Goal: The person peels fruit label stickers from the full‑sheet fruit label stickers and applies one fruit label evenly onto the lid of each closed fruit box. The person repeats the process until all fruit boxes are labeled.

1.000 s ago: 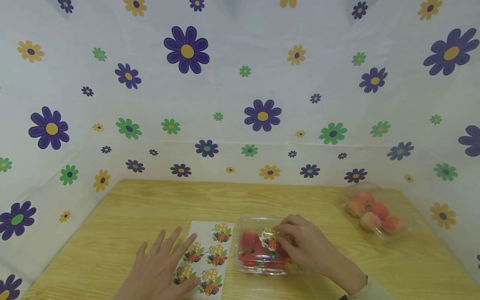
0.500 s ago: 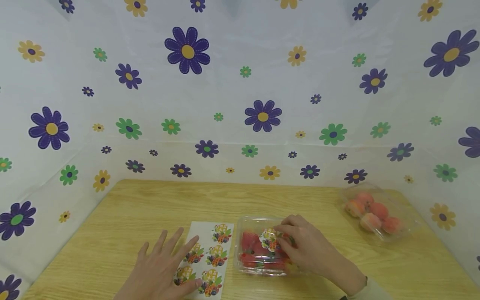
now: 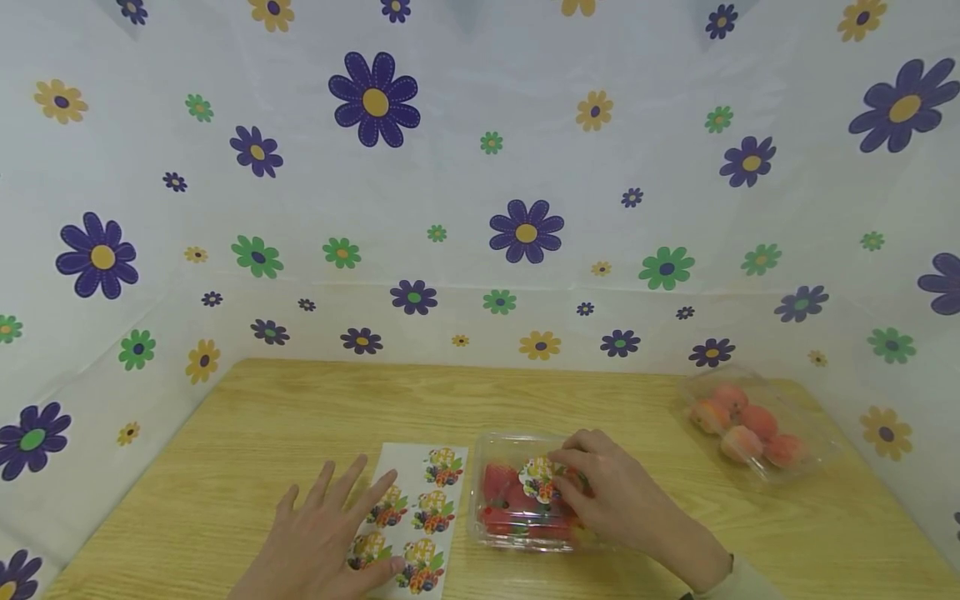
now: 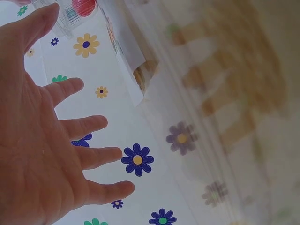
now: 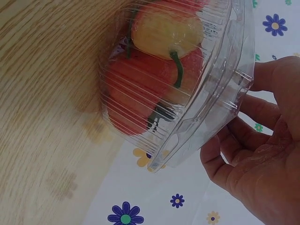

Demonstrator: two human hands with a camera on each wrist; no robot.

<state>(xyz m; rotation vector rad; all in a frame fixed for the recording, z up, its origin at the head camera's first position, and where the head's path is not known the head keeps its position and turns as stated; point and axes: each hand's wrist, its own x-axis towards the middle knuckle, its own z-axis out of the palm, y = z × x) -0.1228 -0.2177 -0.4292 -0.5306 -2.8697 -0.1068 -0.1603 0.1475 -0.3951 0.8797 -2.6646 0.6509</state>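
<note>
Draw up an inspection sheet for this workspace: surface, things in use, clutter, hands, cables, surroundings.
Surface: wood-grain table.
Job's things: clear lidded box holding red and yellow fruit, with a fruit-print sticker at its lid; left of it, a white sheet with at least five similar prints.
Clutter: second clear container with five peach-like fruits, far right, untouched.
Hands: left hand spread at the sheet, contact unclear; right hand has bent fingers at the sticker's right edge, pinching or pressing unclear.
Cables: nothing seen.
Surroundings: white flower-print sheeting behind and on both sides.
</note>
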